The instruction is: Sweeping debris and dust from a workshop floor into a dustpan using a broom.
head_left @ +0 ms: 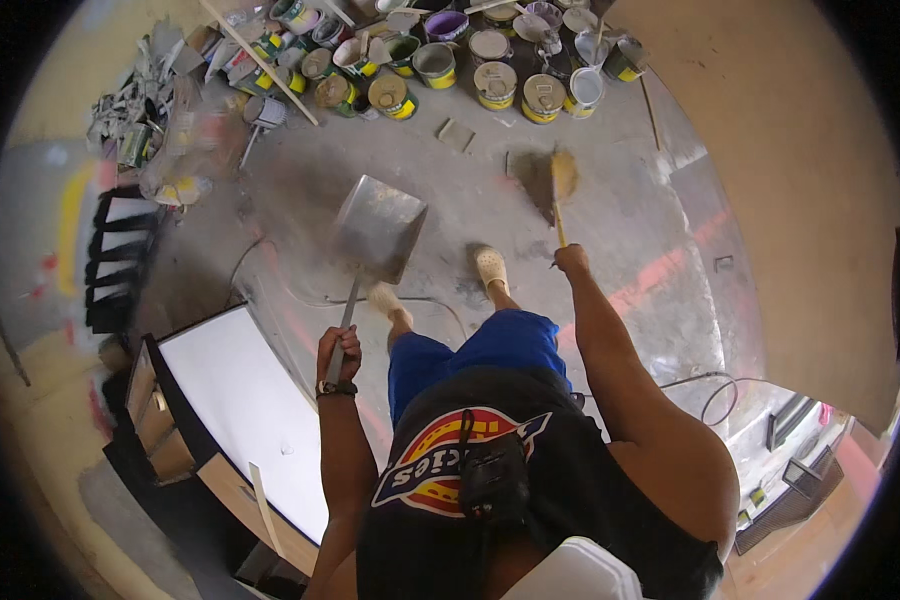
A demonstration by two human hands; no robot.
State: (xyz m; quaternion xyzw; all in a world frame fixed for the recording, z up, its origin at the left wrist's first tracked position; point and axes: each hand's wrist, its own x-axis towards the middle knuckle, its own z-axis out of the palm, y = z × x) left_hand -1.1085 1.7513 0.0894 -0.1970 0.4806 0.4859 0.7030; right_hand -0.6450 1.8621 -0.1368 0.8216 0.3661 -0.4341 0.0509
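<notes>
Fingers of L hand [348, 348] are wrapped round the grey bar handle [353, 299] of a square, silvery sheet-metal dustpan [380, 226], held out over the grey concrete floor [370, 150]; can't tell if its lip touches. R hand [571, 260] is closed on the thin yellow stick [560, 222] of a tan-bristled broom [564, 176], its head well apart from the pan, w/ a dark patch [539, 193] just beside it (dirt or shadow, can't tell).

To sweep well w/ these 2 tools: lay pan lip flat, hold it steady w/ L hand, & bring broom in w/ short, low strokes so dust doesn't fly. Mind the thin dark cable [430, 300] by the 2 cream clogs [491, 266]; it could snag the pan. Go easy nr the round, yellow-banded paint tins [495, 86] too, they could tip. Flat, pale square piece [456, 134] nr the tins is prob. best lifted by hand.
</notes>
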